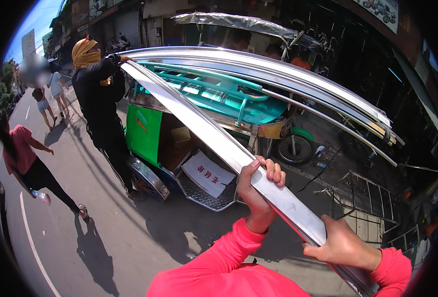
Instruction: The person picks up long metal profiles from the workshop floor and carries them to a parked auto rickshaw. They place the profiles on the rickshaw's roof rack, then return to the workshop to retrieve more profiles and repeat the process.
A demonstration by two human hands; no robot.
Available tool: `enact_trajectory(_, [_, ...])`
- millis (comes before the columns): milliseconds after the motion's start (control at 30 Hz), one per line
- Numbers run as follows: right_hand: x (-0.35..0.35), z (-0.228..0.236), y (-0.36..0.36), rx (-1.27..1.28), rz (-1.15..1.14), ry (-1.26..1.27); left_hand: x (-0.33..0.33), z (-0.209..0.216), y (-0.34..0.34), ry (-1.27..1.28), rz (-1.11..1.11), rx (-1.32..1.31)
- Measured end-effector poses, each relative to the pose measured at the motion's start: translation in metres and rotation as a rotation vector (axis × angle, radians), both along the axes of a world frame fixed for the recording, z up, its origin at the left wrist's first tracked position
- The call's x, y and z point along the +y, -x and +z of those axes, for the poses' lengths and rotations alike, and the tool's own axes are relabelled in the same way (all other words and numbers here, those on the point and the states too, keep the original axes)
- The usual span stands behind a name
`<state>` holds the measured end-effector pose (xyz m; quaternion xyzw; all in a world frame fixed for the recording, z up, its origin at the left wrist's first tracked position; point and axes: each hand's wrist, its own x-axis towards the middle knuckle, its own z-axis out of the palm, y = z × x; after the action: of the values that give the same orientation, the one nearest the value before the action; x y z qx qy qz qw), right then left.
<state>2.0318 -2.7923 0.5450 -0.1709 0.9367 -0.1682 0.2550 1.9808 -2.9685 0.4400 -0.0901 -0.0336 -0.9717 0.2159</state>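
Note:
A bundle of long, flat white metal strips [295, 210] slants from the lower right up to the far left. My left hand [258, 192] is closed round its middle part, fingers over the far edge and thumb on top. Lower down, my right hand [345, 242] grips the same bundle near the close end, thumb across the top face. At the far end, a hand of a person in black [97, 94] with a yellow head wrap is at the strips. Another stack of long silver metal strips [278, 66] lies over the teal roof rack [214, 94] of a tricycle sidecar.
Below the bundle is the sidecar's tread-plate floor [214, 199], beside a green panel [143, 133]. A motorcycle wheel [294, 148] stands behind. A metal frame [369, 198] is at the right. A pedestrian in a pink top [23, 143] walks on the road at left.

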Motion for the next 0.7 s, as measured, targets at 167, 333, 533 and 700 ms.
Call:
enact_trajectory(167, [-0.022, 0.006, -0.037, 0.066, -0.129, -0.143, -0.010, 0.002, -0.028, -0.051, -0.078, 0.011])
enact_trajectory(333, [-0.044, 0.038, -0.098, 0.235, -0.165, -0.119, -0.028, 0.017, -0.063, -0.171, -0.177, 0.388])
enact_trajectory(533, [-0.087, 0.062, -0.157, 0.313, -0.179, -0.180, -0.059, 0.030, -0.105, -0.065, -0.207, 0.665])
enact_trajectory(700, [-0.085, 0.043, -0.207, 0.233, -0.259, -0.040, -0.080, 0.020, -0.138, -0.026, -0.179, 0.498])
